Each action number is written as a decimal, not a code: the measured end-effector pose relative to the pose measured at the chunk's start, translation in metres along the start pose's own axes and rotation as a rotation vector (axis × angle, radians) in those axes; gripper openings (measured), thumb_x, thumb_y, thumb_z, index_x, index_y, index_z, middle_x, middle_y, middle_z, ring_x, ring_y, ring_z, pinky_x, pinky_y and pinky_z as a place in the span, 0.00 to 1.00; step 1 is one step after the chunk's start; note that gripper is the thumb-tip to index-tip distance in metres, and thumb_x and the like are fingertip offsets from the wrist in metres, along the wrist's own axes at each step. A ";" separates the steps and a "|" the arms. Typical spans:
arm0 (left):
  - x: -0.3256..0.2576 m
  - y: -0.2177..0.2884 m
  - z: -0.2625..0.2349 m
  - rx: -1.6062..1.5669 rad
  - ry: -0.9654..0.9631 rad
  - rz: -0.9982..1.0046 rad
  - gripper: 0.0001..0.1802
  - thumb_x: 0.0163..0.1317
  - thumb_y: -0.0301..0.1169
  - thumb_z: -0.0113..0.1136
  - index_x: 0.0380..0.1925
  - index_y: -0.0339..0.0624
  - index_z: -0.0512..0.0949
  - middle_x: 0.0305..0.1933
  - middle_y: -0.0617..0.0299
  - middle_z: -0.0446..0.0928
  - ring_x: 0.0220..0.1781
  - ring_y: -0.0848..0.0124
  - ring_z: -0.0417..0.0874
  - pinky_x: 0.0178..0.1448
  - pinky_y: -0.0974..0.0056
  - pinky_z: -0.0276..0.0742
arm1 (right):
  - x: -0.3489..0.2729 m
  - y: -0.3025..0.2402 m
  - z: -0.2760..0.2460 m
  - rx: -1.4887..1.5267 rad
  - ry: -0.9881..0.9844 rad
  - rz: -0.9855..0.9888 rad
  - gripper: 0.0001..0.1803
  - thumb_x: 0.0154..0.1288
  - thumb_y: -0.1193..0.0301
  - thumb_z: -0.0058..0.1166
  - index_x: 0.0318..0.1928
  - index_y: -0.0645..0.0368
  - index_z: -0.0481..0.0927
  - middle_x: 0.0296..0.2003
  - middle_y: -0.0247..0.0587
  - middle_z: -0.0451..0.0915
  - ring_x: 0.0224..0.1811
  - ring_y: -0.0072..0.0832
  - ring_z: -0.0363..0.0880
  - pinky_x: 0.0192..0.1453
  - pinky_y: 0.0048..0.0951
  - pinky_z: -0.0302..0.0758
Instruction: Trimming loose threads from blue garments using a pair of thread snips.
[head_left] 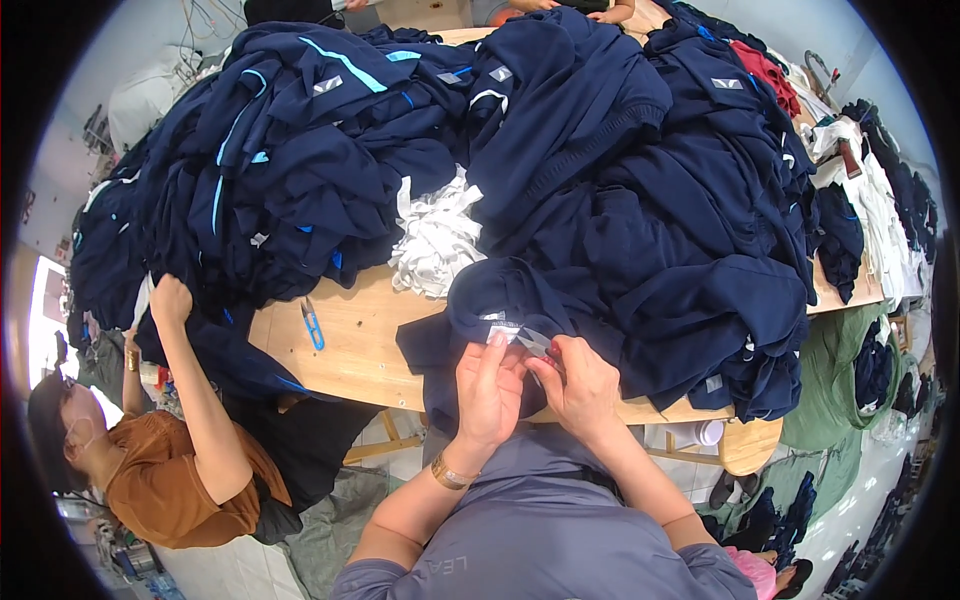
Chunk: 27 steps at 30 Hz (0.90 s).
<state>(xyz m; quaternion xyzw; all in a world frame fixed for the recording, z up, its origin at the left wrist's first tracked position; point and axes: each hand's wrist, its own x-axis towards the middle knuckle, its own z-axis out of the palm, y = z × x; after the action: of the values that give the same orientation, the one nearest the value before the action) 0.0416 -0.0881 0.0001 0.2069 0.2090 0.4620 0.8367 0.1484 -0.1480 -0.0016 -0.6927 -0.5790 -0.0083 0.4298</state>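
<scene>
My left hand [488, 392] is closed on a small white label [503, 331], thumb on top, at the collar area of a navy garment [490, 290]. Closed around a pair of thread snips, my right hand [583, 388] is just to the right. The metal blades of the thread snips [534, 342] point left toward the label and the fabric beside it. Whether the blades touch a thread is too small to tell. The garment lies on the near edge of the wooden table, partly hanging over it.
Large heaps of navy garments [300, 150] cover the table's far side, with more garments [700, 220] on the right. A pile of white strips [438, 235] sits mid-table. Blue-handled snips [313, 325] lie on bare wood [350, 340]. A co-worker [180, 460] handles garments at left.
</scene>
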 end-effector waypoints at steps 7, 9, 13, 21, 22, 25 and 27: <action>-0.002 -0.004 0.005 0.033 0.020 0.014 0.07 0.68 0.29 0.45 0.38 0.38 0.73 0.41 0.58 0.77 0.44 0.71 0.79 0.47 0.67 0.75 | 0.002 0.000 0.001 0.020 0.012 0.040 0.16 0.59 0.61 0.56 0.35 0.62 0.73 0.25 0.41 0.73 0.23 0.37 0.75 0.23 0.30 0.70; -0.002 -0.005 0.006 0.034 0.044 0.039 0.07 0.68 0.29 0.46 0.38 0.38 0.73 0.41 0.59 0.77 0.43 0.71 0.79 0.47 0.67 0.75 | 0.003 0.000 0.001 0.021 0.021 0.045 0.16 0.59 0.61 0.56 0.35 0.62 0.73 0.25 0.41 0.73 0.23 0.37 0.75 0.23 0.30 0.70; -0.001 -0.004 0.005 0.031 0.039 0.063 0.07 0.68 0.29 0.46 0.38 0.39 0.73 0.40 0.60 0.77 0.43 0.71 0.79 0.47 0.67 0.75 | 0.002 -0.001 -0.002 0.022 -0.015 0.056 0.16 0.59 0.61 0.57 0.35 0.62 0.73 0.25 0.42 0.74 0.23 0.37 0.75 0.23 0.30 0.71; -0.001 -0.009 0.006 0.049 0.059 0.074 0.07 0.68 0.29 0.46 0.38 0.39 0.73 0.40 0.59 0.78 0.43 0.71 0.79 0.47 0.67 0.75 | 0.002 -0.001 0.000 0.048 -0.017 0.080 0.16 0.59 0.61 0.56 0.35 0.63 0.73 0.26 0.43 0.75 0.23 0.38 0.76 0.23 0.31 0.71; -0.001 -0.010 0.006 0.049 0.060 0.072 0.07 0.68 0.29 0.46 0.38 0.39 0.73 0.40 0.59 0.78 0.43 0.71 0.79 0.47 0.67 0.75 | 0.002 0.000 0.000 0.066 -0.021 0.095 0.16 0.60 0.61 0.56 0.35 0.63 0.73 0.26 0.43 0.75 0.23 0.38 0.76 0.23 0.31 0.71; 0.000 -0.012 0.005 0.050 0.062 0.065 0.07 0.68 0.29 0.46 0.39 0.39 0.73 0.41 0.58 0.78 0.44 0.71 0.79 0.48 0.67 0.75 | 0.005 0.001 0.000 0.084 -0.011 0.110 0.16 0.60 0.61 0.56 0.35 0.63 0.72 0.26 0.43 0.75 0.23 0.39 0.76 0.23 0.31 0.71; 0.000 -0.015 0.003 0.049 0.052 0.076 0.08 0.68 0.28 0.46 0.40 0.38 0.73 0.41 0.58 0.78 0.45 0.70 0.79 0.50 0.66 0.75 | 0.006 0.002 0.001 0.085 0.002 0.111 0.16 0.60 0.61 0.56 0.35 0.63 0.72 0.26 0.44 0.75 0.23 0.39 0.76 0.23 0.32 0.71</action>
<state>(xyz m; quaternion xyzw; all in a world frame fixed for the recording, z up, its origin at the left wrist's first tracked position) 0.0532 -0.0955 -0.0055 0.2228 0.2338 0.4935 0.8076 0.1517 -0.1427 0.0001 -0.7049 -0.5391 0.0392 0.4592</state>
